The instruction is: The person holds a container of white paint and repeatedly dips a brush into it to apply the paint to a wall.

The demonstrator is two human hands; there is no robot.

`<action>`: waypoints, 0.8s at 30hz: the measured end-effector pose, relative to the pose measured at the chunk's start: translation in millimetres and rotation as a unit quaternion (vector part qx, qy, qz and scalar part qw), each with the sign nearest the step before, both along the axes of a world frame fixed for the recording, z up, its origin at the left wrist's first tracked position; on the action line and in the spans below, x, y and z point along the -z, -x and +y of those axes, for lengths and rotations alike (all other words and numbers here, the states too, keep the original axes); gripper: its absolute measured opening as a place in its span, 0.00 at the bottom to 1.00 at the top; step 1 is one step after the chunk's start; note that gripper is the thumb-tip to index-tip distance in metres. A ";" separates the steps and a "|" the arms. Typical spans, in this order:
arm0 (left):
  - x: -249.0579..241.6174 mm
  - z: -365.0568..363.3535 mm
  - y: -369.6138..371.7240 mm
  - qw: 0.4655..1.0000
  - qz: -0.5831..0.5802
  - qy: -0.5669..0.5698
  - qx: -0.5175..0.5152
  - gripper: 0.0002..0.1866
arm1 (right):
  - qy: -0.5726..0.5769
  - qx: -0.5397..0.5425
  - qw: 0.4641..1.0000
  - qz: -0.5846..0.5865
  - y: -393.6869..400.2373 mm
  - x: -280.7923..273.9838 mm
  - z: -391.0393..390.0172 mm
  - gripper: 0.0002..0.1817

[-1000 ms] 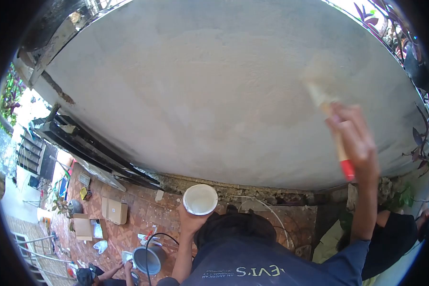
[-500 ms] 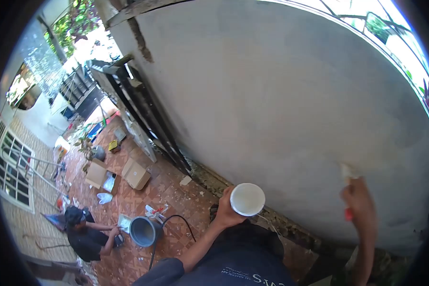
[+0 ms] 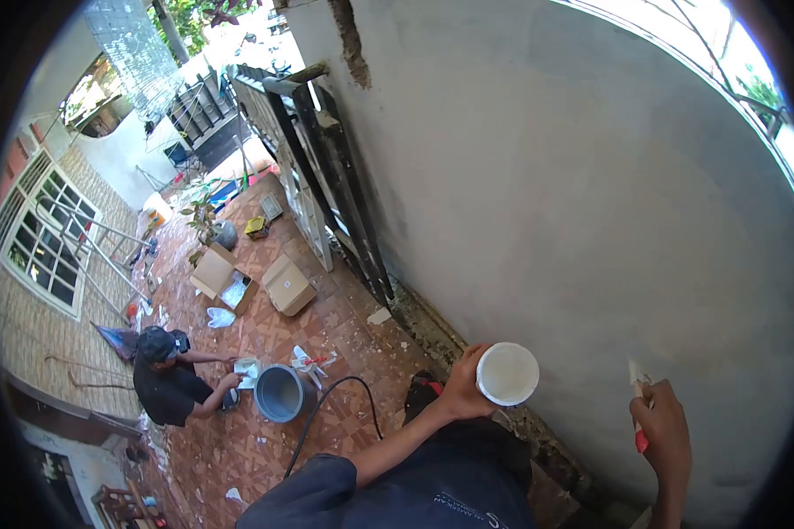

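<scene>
My left hand is closed around the side of a white tub, held upright in front of my body with pale, whitish contents. To the right, my right hand grips a paintbrush by its red handle. The brush's pale, smeared tip points up at the grey-white wall and appears to touch it. Patchy darker and lighter areas show on the wall around the brush.
A co-worker crouches at left, hands on a small tray beside a grey bucket. A black hose curves over the tiles. Cardboard boxes lie farther off. A dark metal gate stands against the wall.
My right hand has brought the brush lower on the wall. The view has shifted, so the co-worker, boxes and gate appear farther right. My left hand still holds the tub.
</scene>
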State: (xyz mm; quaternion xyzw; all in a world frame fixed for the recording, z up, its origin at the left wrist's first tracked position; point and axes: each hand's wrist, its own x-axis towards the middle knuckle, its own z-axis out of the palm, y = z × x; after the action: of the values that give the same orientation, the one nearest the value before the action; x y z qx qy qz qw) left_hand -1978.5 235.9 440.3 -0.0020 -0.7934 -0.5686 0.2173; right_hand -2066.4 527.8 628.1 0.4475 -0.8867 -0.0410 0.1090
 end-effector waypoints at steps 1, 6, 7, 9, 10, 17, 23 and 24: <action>0.1 -4.3 1.9 1.000 0.009 -0.008 0.000 0.39 | -0.006 0.008 0.995 -0.098 1.0 1.9 -4.2 0.08; -11.2 -33.2 13.2 1.000 0.013 -0.017 -0.017 0.39 | 0.144 0.027 0.975 0.169 12.9 -69.8 43.9 0.11; -13.0 -41.1 16.9 1.000 0.013 -0.015 -0.021 0.39 | 0.137 0.016 0.959 0.248 10.7 -81.7 39.7 0.10; -10.2 -54.5 25.6 0.999 0.021 -0.017 -0.036 0.39 | 0.135 -0.005 0.928 0.348 22.3 -68.6 24.6 0.09; -9.7 -61.6 29.7 0.999 0.029 -0.014 -0.043 0.38 | 0.125 -0.004 0.931 0.342 24.4 -56.6 11.1 0.08; -16.8 -138.5 48.5 0.994 0.029 -0.098 -0.033 0.35 | 0.287 -0.010 0.954 -0.083 13.1 20.3 -134.6 0.07; -14.3 -210.2 68.4 0.992 0.100 0.080 0.001 0.39 | 0.600 0.057 0.789 -0.121 5.8 25.6 -251.9 0.08; -16.6 -217.6 69.4 0.990 0.109 0.091 0.007 0.38 | 0.668 0.093 0.713 -0.191 1.7 26.5 -268.3 0.08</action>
State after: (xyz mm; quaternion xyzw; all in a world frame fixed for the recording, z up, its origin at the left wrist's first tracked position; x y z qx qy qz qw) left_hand -2047.9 18.2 456.9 -0.0891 -0.8132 -0.4920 0.2977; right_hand -2068.1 259.5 601.7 0.1716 -0.7225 0.6383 0.2030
